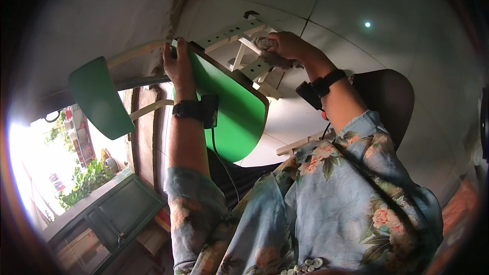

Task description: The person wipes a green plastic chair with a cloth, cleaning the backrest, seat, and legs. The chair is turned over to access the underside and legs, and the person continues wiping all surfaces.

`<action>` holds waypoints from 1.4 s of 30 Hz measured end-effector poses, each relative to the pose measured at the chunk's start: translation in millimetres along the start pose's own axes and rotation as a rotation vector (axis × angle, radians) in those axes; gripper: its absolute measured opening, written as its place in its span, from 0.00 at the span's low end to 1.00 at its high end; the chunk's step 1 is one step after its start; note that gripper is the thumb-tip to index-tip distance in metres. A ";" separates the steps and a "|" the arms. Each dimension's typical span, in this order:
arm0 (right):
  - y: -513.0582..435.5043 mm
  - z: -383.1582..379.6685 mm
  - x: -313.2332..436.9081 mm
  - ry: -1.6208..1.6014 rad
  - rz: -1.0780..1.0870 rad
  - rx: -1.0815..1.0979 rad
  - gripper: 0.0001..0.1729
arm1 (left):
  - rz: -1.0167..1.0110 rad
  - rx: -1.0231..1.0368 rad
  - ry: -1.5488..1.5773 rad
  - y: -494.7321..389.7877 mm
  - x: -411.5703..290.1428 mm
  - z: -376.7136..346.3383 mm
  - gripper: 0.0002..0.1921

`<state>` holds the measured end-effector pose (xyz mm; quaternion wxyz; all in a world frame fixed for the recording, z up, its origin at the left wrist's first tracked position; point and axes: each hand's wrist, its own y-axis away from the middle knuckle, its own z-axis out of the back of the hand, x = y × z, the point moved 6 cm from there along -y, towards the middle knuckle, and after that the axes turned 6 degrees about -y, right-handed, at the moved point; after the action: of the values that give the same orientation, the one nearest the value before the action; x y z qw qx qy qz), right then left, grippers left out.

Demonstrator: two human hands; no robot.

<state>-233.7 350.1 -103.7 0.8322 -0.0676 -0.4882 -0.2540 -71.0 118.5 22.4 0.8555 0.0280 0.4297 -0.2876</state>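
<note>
A chair with a green seat [233, 103] and a green backrest [101, 97] is tipped over in front of me. My left hand [178, 65] grips the upper edge of the seat, thumb and fingers on either side of it. Beyond the seat, the chair's pale frame [233, 33], punched with several holes, points away from me. A crumpled grey cloth [276, 60] is bunched in my right hand [287, 45]. It lies against the frame near a crossbar, and the fingers are partly hidden by it.
Behind my right arm is a dark rounded panel [387, 99]. A light bar [305, 142] rests on the tiled floor [351, 4]. At left stand a wall [122, 11], a bright doorway with green plants [89, 183], and a grey-green panelled door or cabinet [126, 202].
</note>
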 end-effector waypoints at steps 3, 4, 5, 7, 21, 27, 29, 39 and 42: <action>25.5 -6.6 39.1 -0.225 -0.029 0.101 0.20 | -0.005 -0.002 -0.011 -1.9 7.1 2.4 0.40; 31.8 -10.4 55.9 -0.204 0.041 0.126 0.19 | -0.015 -0.010 -0.029 -3.7 8.4 4.3 0.40; 37.1 -11.5 69.7 -0.185 0.152 0.098 0.19 | -0.024 -0.018 -0.049 -4.8 11.5 4.7 0.41; 44.0 -14.0 81.4 -0.353 0.270 0.075 0.18 | 0.000 -0.026 -0.003 -4.3 20.3 4.8 0.41; 51.8 -29.1 77.1 -0.218 0.249 -0.098 0.16 | -0.014 -0.007 0.035 -7.6 39.3 6.9 0.40; 32.9 -25.9 4.1 -0.028 -0.017 -0.046 0.17 | -0.001 -0.015 0.032 -6.9 35.2 9.2 0.40; 33.6 -19.2 -10.8 -0.139 -0.136 -0.153 0.17 | 0.014 -0.033 0.015 -4.8 31.6 10.3 0.37; 57.4 -23.6 68.1 -0.233 0.304 -0.297 0.17 | -0.015 0.015 0.056 -7.7 26.4 5.7 0.28; 46.9 -21.0 28.5 -0.107 0.078 -0.293 0.17 | -0.002 0.055 0.061 -12.8 30.2 4.2 0.32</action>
<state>-183.2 372.8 -83.9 0.7953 -0.2208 -0.4867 -0.2862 -60.5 92.5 4.9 0.8405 0.0599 0.4475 -0.2993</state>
